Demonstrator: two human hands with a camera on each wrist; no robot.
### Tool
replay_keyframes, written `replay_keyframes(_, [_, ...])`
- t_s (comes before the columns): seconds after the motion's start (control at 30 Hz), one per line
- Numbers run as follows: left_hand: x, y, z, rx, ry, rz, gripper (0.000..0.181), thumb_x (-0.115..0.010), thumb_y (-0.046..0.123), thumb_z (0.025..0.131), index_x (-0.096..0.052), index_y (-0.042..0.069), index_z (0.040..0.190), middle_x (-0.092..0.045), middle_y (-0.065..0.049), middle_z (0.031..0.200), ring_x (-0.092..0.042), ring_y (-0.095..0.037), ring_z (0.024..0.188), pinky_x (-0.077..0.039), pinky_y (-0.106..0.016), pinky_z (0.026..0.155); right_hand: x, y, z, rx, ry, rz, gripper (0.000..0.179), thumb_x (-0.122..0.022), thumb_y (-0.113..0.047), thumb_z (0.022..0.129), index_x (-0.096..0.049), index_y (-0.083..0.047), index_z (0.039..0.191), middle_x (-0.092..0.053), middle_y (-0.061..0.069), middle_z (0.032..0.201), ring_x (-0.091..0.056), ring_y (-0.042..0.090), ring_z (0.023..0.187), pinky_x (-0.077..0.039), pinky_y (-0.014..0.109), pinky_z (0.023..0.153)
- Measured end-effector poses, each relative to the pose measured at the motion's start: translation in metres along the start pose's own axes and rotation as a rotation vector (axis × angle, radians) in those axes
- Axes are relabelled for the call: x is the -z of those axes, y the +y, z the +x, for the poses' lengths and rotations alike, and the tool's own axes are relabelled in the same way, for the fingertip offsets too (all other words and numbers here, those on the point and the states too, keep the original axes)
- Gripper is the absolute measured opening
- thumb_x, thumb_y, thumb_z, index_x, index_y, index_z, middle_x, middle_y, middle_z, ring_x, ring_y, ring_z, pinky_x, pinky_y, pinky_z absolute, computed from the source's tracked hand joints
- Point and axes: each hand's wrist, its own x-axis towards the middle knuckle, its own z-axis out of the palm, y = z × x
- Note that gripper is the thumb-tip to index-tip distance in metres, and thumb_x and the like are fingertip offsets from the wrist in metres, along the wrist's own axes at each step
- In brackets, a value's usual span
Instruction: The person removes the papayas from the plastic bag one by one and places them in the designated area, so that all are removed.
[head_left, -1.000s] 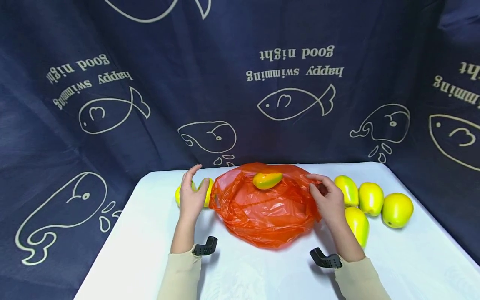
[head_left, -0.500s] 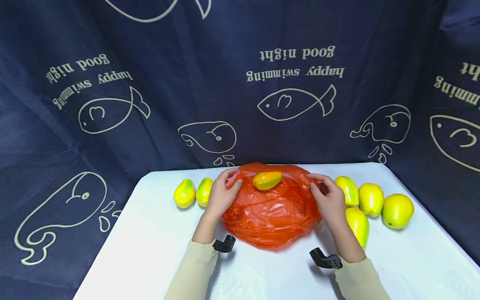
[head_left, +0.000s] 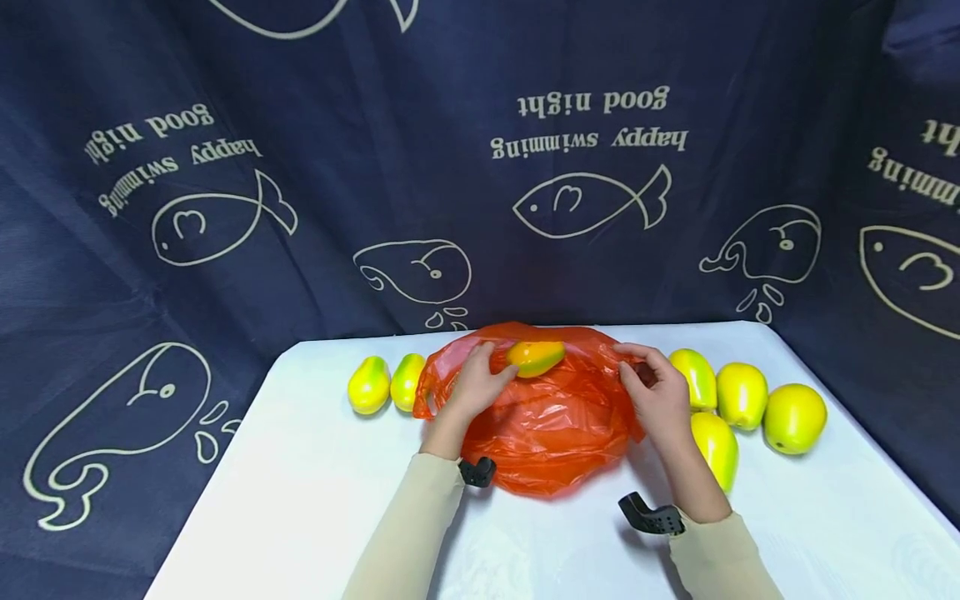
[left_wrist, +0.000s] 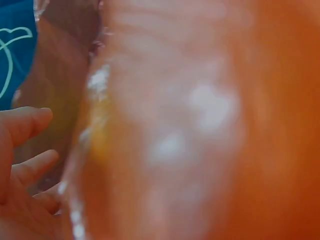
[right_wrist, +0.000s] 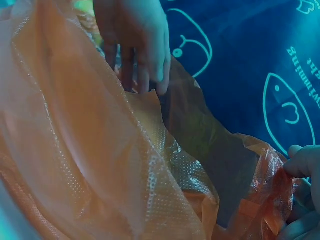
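Note:
A thin red plastic bag (head_left: pixel 547 437) lies spread with its mouth up in the middle of the table. One yellow-green mango-like fruit (head_left: pixel 542 358) lies at the far part of its mouth. My left hand (head_left: pixel 476 385) is over the bag's left side, thumb tip right beside that fruit. In the left wrist view its fingers (left_wrist: pixel 32 125) are spread, and the bag fills most of the picture, blurred. My right hand (head_left: pixel 658 396) pinches the bag's right edge. The right wrist view has that thumb (right_wrist: pixel 302 162) on the crumpled red film, while the left fingers point down into the mouth.
Two yellow-green fruits, a left one (head_left: pixel 368 386) and a right one (head_left: pixel 407 383), sit left of the bag. Several more fruits (head_left: pixel 742 396) stand close together beyond my right hand. A dark blue curtain (head_left: pixel 420 167) hangs behind the white table (head_left: pixel 300 483).
My left hand has moved right, from beside the left fruits, across the bag's edge to the fruit in its mouth. The right hand keeps its pinch in place.

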Motion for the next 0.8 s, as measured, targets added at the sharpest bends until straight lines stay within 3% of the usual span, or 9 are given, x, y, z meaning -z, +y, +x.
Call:
replay_keyframes(0.23, [-0.017, -0.002, 0.015, 0.024, -0.026, 0.049, 0.056, -0.067, 0.031, 0.092, -0.054, 0.003, 0.139, -0.060, -0.016, 0.134, -0.056, -0.033, 0.123, -0.044, -0.045, 0.112, -0.001, -0.001, 0.000, -0.022, 0.000, 0.001, 0.026, -0.062, -0.018, 0.098, -0.069, -0.018, 0.123, -0.066, 0.003, 0.110, -0.054, 0.012, 0.083, -0.049, 0.009, 0.070])
replay_keyframes(0.43, [-0.027, -0.001, 0.025, 0.032, -0.028, 0.021, 0.056, -0.070, 0.029, 0.091, -0.054, 0.001, 0.136, -0.065, -0.016, 0.121, -0.059, -0.030, 0.107, -0.050, -0.043, 0.102, -0.002, 0.000, 0.003, -0.023, -0.001, -0.007, 0.026, -0.062, -0.018, 0.099, -0.069, -0.017, 0.123, -0.066, 0.004, 0.111, -0.055, 0.012, 0.085, -0.050, 0.008, 0.072])
replay_keyframes(0.6, [-0.037, -0.003, 0.027, 0.078, -0.024, -0.021, 0.063, -0.074, 0.029, 0.088, -0.050, 0.002, 0.140, -0.063, -0.015, 0.125, -0.058, -0.029, 0.109, -0.048, -0.042, 0.107, -0.002, 0.000, 0.002, -0.053, -0.017, -0.006, 0.026, -0.061, -0.018, 0.099, -0.068, -0.017, 0.124, -0.066, 0.004, 0.114, -0.055, 0.013, 0.087, -0.050, 0.008, 0.072])
replay_keyframes(0.8, [-0.048, -0.002, 0.028, 0.120, 0.020, -0.004, 0.065, -0.076, 0.025, 0.086, -0.051, 0.001, 0.141, -0.062, -0.015, 0.129, -0.059, -0.030, 0.115, -0.047, -0.042, 0.109, -0.001, 0.003, 0.001, -0.072, -0.019, -0.024, 0.026, -0.061, -0.017, 0.099, -0.068, -0.017, 0.123, -0.065, 0.004, 0.111, -0.054, 0.015, 0.086, -0.050, 0.010, 0.070])
